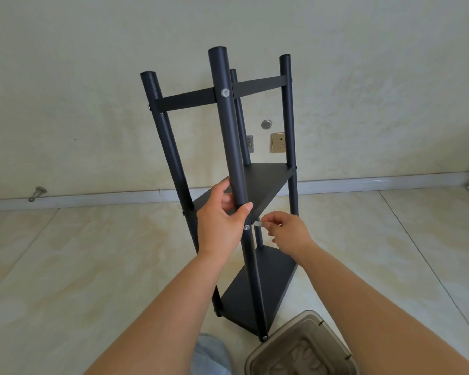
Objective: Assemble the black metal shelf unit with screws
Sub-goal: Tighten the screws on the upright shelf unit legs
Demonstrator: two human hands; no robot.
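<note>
We see the black metal shelf unit (266, 182) standing upright on the floor, four round posts joined by flat crossbars near the top, with two dark shelves lower down. Silver screws (225, 92) show on the nearest post (228, 125).

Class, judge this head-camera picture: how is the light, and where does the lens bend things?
Head view: soft, even daylight, faint shadows; wide-angle distortion bows the skirting board and splays the shelf unit's posts; focus stays sharp on the left hand; the screw heads show small glints.
</note>
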